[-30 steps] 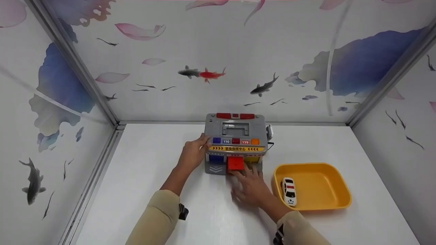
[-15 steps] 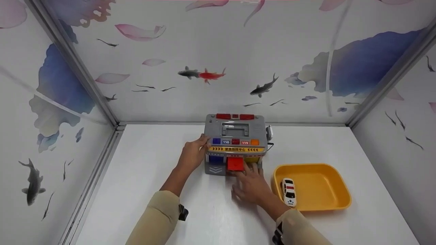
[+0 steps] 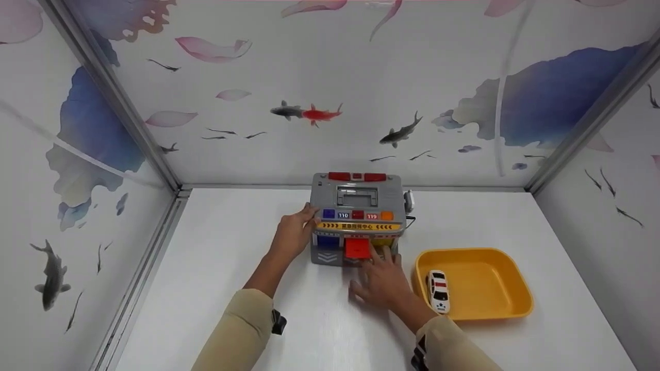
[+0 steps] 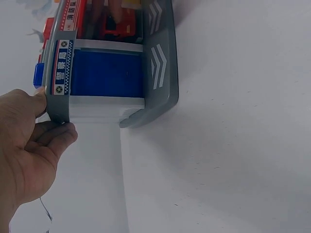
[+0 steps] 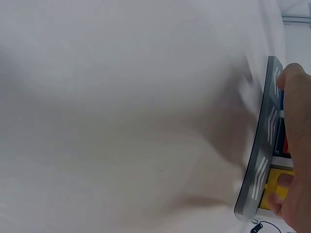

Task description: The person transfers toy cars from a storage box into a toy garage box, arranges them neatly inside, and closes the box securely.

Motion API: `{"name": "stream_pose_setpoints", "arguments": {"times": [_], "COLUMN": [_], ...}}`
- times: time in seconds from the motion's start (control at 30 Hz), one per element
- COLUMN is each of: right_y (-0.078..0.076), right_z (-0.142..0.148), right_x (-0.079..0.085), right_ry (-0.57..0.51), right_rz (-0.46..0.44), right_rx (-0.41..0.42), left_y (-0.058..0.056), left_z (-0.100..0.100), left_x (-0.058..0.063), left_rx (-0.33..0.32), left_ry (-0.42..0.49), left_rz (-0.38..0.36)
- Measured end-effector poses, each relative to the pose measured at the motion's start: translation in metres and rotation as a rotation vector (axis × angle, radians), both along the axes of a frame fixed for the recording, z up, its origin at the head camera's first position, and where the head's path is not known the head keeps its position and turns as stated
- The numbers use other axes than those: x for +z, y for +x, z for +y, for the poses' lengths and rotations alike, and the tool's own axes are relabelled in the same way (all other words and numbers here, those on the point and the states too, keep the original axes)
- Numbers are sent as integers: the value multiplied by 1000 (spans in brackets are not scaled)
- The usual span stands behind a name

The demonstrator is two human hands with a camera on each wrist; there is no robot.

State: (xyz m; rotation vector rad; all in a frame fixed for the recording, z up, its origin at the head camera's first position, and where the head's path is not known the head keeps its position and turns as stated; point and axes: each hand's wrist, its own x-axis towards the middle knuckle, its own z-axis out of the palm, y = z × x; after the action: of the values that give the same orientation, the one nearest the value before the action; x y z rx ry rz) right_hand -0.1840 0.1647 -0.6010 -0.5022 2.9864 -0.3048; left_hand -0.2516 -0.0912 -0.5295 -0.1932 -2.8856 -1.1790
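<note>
A grey toy rescue station (image 3: 325, 197) stands at the back of the table, with a blue door (image 4: 107, 74), a yellow door (image 5: 275, 182) and a raised red door (image 3: 357, 249) in the middle. My left hand (image 3: 290, 236) grips the left corner of its roof, thumb on top and fingers underneath. In the left wrist view a red toy vehicle (image 4: 121, 25) sits in the middle bay, a fingertip against it. My right hand (image 3: 384, 281) reaches in below the red door with its fingers extended. The station's right part is partly hidden behind that hand.
To the right on the white table (image 3: 206, 309) is a yellow tray (image 3: 477, 315). A white toy car (image 3: 439, 291) lies along the tray's left side. Patterned panels (image 3: 356, 77) enclose the table at the back and sides.
My right fingers have moved slightly forward at the middle bay, and less red shows below the raised door. My left hand keeps its grip on the station.
</note>
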Motion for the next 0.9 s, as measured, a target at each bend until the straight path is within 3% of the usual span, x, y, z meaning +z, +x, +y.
{"name": "stream_pose_setpoints", "arguments": {"times": [0.6,0.9], "right_y": [-13,-9], "right_z": [-7,-6], "right_x": [2,0], "right_ry": [57,44], "right_rz": [20,25], "right_rx": [-20,-9], "left_y": [0,1], "left_z": [-4,-3], "left_x": [0,-1], "left_rx": [-9,-20], "left_ry": [28,36], "left_rz": [21,4]}}
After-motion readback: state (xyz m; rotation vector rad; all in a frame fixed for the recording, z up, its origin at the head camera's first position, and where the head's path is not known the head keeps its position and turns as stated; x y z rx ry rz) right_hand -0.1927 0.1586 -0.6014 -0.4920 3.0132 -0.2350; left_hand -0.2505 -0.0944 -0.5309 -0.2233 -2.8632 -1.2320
